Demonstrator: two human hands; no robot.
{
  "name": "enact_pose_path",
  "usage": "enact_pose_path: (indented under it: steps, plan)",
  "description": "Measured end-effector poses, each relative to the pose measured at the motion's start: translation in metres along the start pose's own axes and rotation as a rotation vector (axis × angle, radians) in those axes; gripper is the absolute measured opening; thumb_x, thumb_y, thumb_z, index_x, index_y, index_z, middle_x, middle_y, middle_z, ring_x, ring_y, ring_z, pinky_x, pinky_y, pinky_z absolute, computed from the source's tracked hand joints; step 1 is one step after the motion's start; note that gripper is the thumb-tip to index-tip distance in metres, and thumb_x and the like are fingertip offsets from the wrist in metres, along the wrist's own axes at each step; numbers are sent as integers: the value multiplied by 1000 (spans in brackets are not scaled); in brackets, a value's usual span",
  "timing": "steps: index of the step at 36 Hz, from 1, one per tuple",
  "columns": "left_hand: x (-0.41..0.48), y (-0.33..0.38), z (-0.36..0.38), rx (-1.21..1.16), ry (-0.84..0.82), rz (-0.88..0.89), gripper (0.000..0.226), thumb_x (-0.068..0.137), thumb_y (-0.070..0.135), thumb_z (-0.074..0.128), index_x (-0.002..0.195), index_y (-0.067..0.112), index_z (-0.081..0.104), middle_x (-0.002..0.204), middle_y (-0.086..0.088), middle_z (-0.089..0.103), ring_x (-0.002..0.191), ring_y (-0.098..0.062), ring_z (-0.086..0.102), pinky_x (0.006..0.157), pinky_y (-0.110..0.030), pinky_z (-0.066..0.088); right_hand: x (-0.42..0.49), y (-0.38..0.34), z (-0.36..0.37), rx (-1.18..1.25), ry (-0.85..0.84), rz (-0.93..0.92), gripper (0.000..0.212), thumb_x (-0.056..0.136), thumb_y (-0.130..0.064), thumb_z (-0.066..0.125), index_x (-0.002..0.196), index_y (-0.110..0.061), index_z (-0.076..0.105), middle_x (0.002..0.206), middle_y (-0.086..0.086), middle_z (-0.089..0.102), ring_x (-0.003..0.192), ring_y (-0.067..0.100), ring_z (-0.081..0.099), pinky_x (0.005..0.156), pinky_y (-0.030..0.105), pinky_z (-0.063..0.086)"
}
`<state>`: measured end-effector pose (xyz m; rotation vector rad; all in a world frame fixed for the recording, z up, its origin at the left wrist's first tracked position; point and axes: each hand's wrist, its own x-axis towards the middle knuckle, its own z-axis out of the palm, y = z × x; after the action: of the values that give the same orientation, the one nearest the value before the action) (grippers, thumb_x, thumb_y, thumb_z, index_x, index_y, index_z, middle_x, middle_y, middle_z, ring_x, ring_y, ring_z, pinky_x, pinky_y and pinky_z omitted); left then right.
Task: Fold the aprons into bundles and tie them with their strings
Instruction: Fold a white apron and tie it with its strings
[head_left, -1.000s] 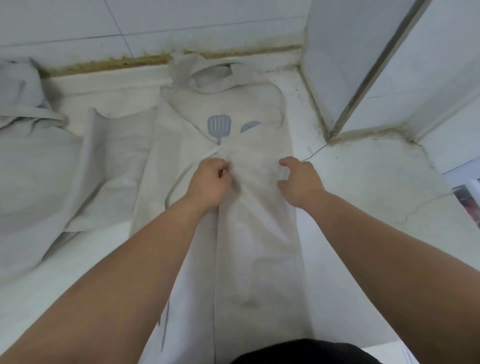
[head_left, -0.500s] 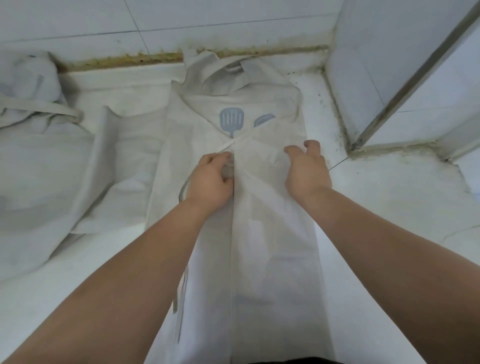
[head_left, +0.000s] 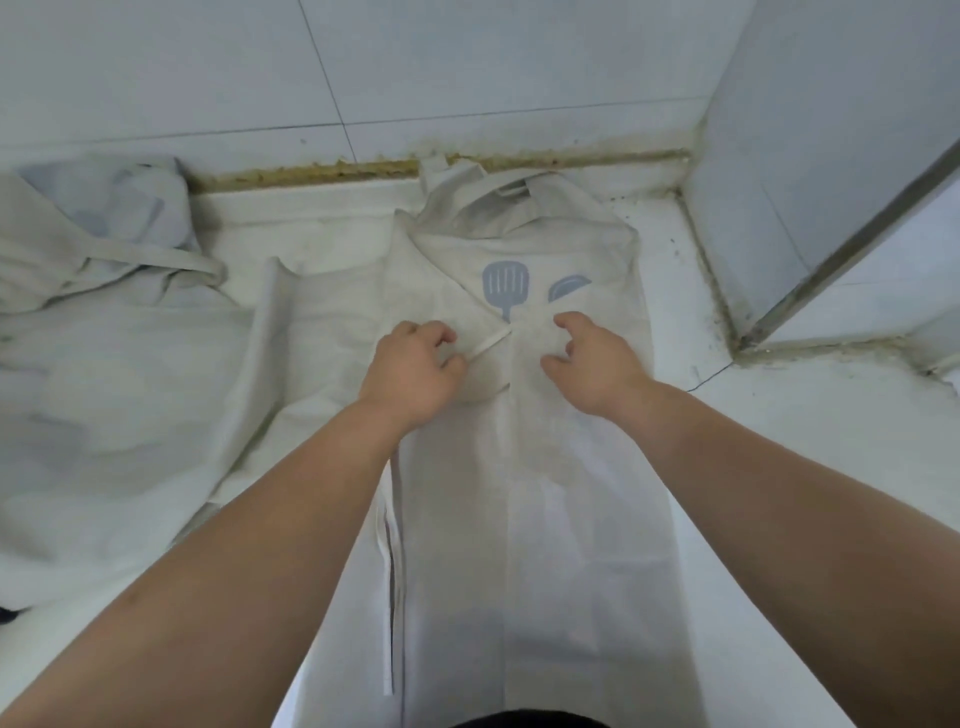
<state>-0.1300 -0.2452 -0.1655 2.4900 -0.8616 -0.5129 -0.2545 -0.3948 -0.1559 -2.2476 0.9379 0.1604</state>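
Works over an apron (head_left: 545, 519) folded into a long narrow strip, laid near to far on a white surface (head_left: 779, 441), neck loop (head_left: 498, 192) touching the foot of the far tiled wall (head_left: 467, 78). Pinches the string (head_left: 488, 345) with the left hand (head_left: 410, 369), fingers curled round it, just near of the spatula print (head_left: 505, 286). Rests the right hand (head_left: 592, 364) half-open on the cloth beside it, fingertips down, gripping nothing visible. Has bare surface along the strip's right edge, up to the corner panel (head_left: 779, 156). Finds the left edge crowded by a second apron (head_left: 104, 338), spread and heaped far left.
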Motion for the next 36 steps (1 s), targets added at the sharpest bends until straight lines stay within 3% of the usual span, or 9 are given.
enact_pose_path:
  steps: [3, 9, 15, 18, 21, 25, 29, 33, 36]
  plan:
    - [14, 5, 1, 40, -95, 7, 51, 89, 23, 58, 138, 15, 46, 136, -14, 43, 124, -30, 45, 102, -31, 36, 8, 0, -1, 12, 11, -24, 53, 95, -24, 50, 144, -17, 31, 118, 15, 56, 111, 31, 53, 89, 29, 40]
    - [40, 12, 12, -6, -162, 124, 50, 89, 1, 48, 137, 15, 50, 134, -16, 44, 120, -28, 48, 98, -16, 27, 32, -6, -7, 21, -27, -99, 56, 95, -19, 50, 147, -21, 29, 95, 7, 50, 108, 31, 55, 89, 28, 39]
    - [60, 12, 22, -17, -262, 173, 49, 90, 16, 59, 137, 24, 48, 123, -10, 36, 109, -19, 48, 99, -15, 30, 52, -1, -3, -91, -160, -68, 55, 95, -25, 51, 147, -22, 30, 125, 12, 59, 116, 27, 53, 90, 22, 35]
    - [67, 12, 24, -2, -259, 175, 38, 87, 21, 63, 124, 22, 54, 115, -6, 39, 113, -17, 45, 96, -15, 30, 56, 2, 0, -105, -131, -91, 28, 94, -26, 53, 119, -15, 56, 106, 6, 62, 104, 25, 57, 78, 25, 37]
    - [71, 11, 26, 13, -217, 190, 25, 85, 22, 65, 109, 17, 59, 110, -8, 50, 113, -16, 42, 85, -12, 29, 56, 8, 1, -98, -94, -102, 8, 93, -19, 52, 97, -15, 58, 87, 2, 58, 91, 25, 56, 69, 25, 35]
    - [70, 12, 21, -199, -181, 130, 5, 83, 16, 65, 85, 14, 61, 83, -1, 55, 85, -14, 53, 71, -17, 38, 53, 14, -1, 99, -90, -53, 22, 89, -12, 54, 73, -23, 44, 66, -5, 49, 76, 22, 54, 65, 25, 37]
    - [68, 14, 15, -527, -194, -143, 20, 91, 15, 53, 77, 9, 65, 68, -3, 59, 70, -20, 56, 73, -34, 49, 50, 9, -10, 248, -143, 25, 22, 85, -27, 64, 72, -19, 48, 71, -2, 53, 69, 17, 53, 62, 27, 40]
    - [66, 11, 19, -282, -119, 35, 10, 88, 10, 60, 84, 14, 68, 70, 8, 60, 64, -6, 55, 65, -12, 43, 47, 3, -12, 259, -174, 59, 35, 88, -46, 57, 77, -13, 51, 75, 1, 53, 72, 16, 51, 72, 31, 42]
    - [65, 14, 19, -262, -112, 110, 12, 85, 6, 62, 94, 10, 70, 67, 7, 57, 58, 2, 52, 58, -6, 36, 46, 5, -7, 197, -146, 29, 27, 89, -40, 59, 79, -16, 56, 77, -3, 54, 79, 17, 54, 75, 30, 43]
